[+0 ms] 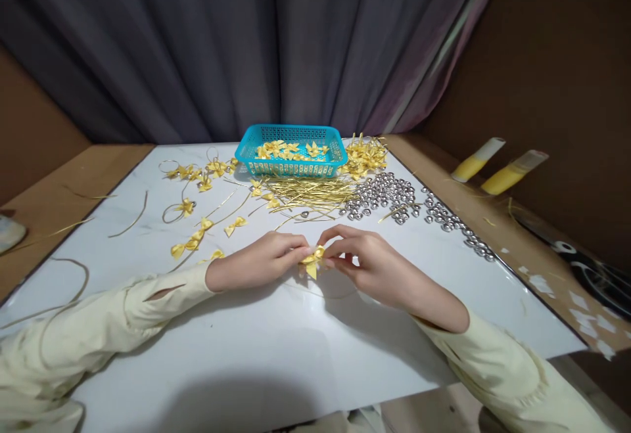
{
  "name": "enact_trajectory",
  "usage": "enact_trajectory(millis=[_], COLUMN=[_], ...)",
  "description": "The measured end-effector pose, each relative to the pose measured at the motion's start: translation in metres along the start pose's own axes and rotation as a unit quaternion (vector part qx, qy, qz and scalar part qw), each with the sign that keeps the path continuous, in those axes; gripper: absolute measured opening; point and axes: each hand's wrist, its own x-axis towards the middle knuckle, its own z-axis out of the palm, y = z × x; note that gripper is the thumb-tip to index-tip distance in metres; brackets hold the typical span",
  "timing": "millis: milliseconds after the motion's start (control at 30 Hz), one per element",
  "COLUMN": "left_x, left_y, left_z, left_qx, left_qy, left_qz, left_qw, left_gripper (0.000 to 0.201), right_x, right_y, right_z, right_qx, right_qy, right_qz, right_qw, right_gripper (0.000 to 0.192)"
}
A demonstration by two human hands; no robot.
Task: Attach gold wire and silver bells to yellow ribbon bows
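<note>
A small yellow ribbon bow (311, 266) is held between my two hands above the white table. My left hand (269, 259) pinches its left side between thumb and fingers. On the other side, the fingertips of my right hand (367, 259) close on the bow, with the upper fingers arched. A thin cord seems to loop below it, too faint to trace fully. Loose yellow bows (235, 225) lie beyond my left hand. Gold cords (310, 193) are heaped just past my fingers, and small silvery ring-like pieces (389, 193) are piled past my right hand.
A blue basket (290, 169) with yellow bows stands at the back, beside a heap of bows (367, 156). Two yellow-filled tubes (515, 172), black-handled scissors (591, 275) and white paper scraps (584, 321) lie along the right border. A grey curtain (276, 45) hangs behind.
</note>
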Motion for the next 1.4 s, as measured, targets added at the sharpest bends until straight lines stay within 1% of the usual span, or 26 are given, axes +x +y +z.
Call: enact_trajectory(millis=[67,133,233,300,367,400,467,500,567,633,700,767,833,933,1033,1167,1300,1400], left_x=[0.003,0.007,0.012,0.012,0.008,0.005,-0.004,-0.01,-0.02,-0.027,-0.029,-0.028,-0.025,-0.022,-0.02,-0.018,-0.018,-0.018], left_y=[-0.003,-0.009,-0.02,-0.027,-0.031,-0.03,-0.025,-0.021,-0.013,-0.006,-0.003,-0.003,-0.005,-0.007,-0.007,-0.007,-0.008,-0.009], left_z=[-0.001,-0.002,-0.004,-0.005,-0.004,-0.002,0.005,0.01,0.021,0.032,0.039,0.042,0.041,0.038,0.035,0.035,0.035,0.034], left_qx=[-0.07,-0.084,-0.013,0.033,0.066,0.082,0.121,0.127,0.114,0.089,0.053,0.017,-0.012,-0.056,-0.086,-0.092,-0.08,-0.092], left_qy=[-0.019,-0.003,0.077,0.122,0.17,0.197,0.252,0.249,0.197,0.136,0.105,0.093,0.081,0.057,0.047,0.046,0.055,0.052], left_qz=[-0.057,-0.098,-0.113,-0.113,-0.094,-0.066,0.027,0.076,0.126,0.123,0.091,0.058,0.041,0.043,0.04,0.033,0.044,0.051], left_qw=[0.996,0.992,0.99,0.986,0.979,0.975,0.96,0.957,0.965,0.979,0.989,0.994,0.996,0.996,0.994,0.994,0.994,0.993], left_gripper=[0.034,0.034,0.036,0.036,0.031,0.027,0.021,0.02,0.017,0.015,0.013,0.011,0.012,0.022,0.027,0.028,0.027,0.029], right_x=[0.0,0.001,0.0,-0.001,-0.001,-0.001,-0.001,0.0,0.002,0.003,0.004,0.005,0.005,0.004,0.004,0.005,0.005,0.005], right_y=[0.001,0.003,0.004,0.005,0.006,0.006,0.006,0.007,0.008,0.01,0.013,0.014,0.015,0.015,0.013,0.009,0.007,0.005], right_z=[0.0,-0.001,-0.004,-0.009,-0.013,-0.015,-0.016,-0.016,-0.013,-0.009,-0.004,0.0,0.003,0.005,0.004,0.0,-0.002,-0.003], right_qx=[0.008,0.021,0.029,0.055,0.113,0.142,0.185,0.202,0.235,0.275,0.289,0.277,0.254,0.221,0.195,0.184,0.167,0.165], right_qy=[-0.012,-0.026,-0.022,-0.041,-0.093,-0.119,-0.152,-0.159,-0.172,-0.198,-0.222,-0.235,-0.235,-0.227,-0.211,-0.195,-0.178,-0.167], right_qz=[0.004,0.009,0.025,0.032,0.039,0.048,0.08,0.097,0.111,0.107,0.101,0.094,0.079,0.069,0.088,0.109,0.12,0.123], right_qw=[1.0,0.999,0.999,0.997,0.989,0.981,0.968,0.962,0.95,0.935,0.926,0.927,0.935,0.946,0.954,0.957,0.962,0.964], right_gripper=[0.022,0.022,0.02,0.018,0.015,0.014,0.014,0.014,0.013,0.013,0.013,0.014,0.014,0.017,0.019,0.022,0.021,0.021])
